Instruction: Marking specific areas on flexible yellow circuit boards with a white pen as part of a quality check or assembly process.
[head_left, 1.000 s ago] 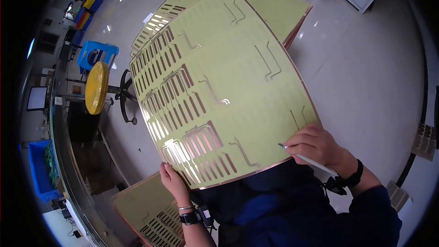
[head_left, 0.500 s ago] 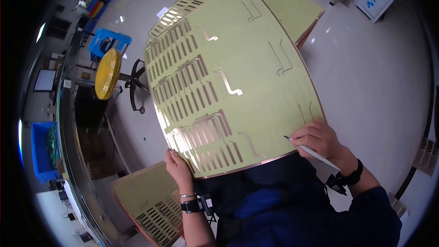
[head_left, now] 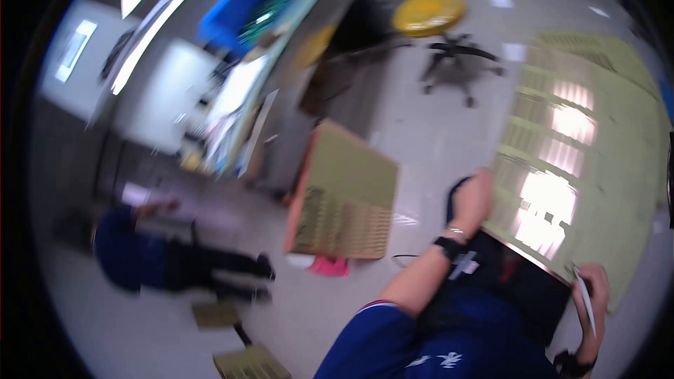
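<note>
A large yellow-green circuit panel (head_left: 618,161) with copper patterns lies before me at the right, light glaring off its slots. Its left edge is in the grip of my left hand (head_left: 473,200), which is closed and blurred. My right hand (head_left: 595,291) is at the panel's near edge, closed around a slim white pen-like tool (head_left: 586,305) with a thin dark tip. The tip lies close to the panel's near corner; whether it touches cannot be told. A further green panel shows beyond the far end of mine.
To the left stands a stack of similar panels (head_left: 351,175), with a pink thing (head_left: 328,267) at its foot. A yellow round stool (head_left: 430,12) and a blue stool stand beyond. Along the left runs a workbench with a blue bin (head_left: 242,14). Another person (head_left: 189,256) stands at far left.
My view has swung to the left, so the panel and both hands appear farther right. The other person has come into view. Both hands keep their holds.
</note>
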`<action>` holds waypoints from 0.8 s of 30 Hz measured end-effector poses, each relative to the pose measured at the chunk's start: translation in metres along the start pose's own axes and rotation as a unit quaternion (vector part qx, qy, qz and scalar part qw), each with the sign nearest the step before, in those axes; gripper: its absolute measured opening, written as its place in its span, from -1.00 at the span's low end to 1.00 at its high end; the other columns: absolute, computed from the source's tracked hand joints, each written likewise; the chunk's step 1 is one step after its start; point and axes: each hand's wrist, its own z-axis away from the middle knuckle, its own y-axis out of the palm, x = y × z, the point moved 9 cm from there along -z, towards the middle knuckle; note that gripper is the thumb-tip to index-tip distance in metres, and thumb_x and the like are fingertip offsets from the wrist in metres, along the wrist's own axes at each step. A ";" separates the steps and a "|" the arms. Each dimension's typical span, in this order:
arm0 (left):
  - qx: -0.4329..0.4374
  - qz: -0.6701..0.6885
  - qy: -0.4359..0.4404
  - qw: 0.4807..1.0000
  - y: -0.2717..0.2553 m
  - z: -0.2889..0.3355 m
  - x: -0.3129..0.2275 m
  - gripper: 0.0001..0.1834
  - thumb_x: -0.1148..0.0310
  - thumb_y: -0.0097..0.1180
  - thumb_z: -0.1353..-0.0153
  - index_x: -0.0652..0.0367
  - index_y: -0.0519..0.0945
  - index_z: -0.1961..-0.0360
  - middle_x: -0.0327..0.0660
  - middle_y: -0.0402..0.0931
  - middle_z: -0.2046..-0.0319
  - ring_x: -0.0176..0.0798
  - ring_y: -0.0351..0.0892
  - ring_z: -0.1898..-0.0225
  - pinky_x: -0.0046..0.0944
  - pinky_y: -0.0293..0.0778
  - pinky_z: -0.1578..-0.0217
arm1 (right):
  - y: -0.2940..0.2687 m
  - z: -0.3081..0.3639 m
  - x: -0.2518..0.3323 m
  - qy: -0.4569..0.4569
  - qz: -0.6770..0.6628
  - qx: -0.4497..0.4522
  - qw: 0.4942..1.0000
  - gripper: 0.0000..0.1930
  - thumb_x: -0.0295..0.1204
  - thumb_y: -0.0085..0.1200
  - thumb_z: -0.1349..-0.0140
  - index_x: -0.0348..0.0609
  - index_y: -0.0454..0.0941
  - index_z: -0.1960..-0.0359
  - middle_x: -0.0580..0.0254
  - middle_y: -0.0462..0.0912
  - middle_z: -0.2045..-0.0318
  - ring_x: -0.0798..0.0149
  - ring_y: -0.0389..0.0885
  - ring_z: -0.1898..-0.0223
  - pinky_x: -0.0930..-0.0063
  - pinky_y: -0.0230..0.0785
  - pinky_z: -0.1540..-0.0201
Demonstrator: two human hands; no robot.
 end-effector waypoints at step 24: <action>-0.089 0.052 0.036 0.994 -0.008 -0.005 0.005 -0.69 0.21 -0.20 -0.32 0.15 0.51 0.15 0.05 0.57 0.47 0.16 0.56 0.41 0.03 0.43 0.39 | 0.000 -0.018 0.013 -0.087 0.058 0.022 0.994 -0.77 -0.68 0.21 0.16 -0.20 0.53 0.40 0.17 0.61 0.37 0.16 0.57 0.35 0.40 0.42 0.28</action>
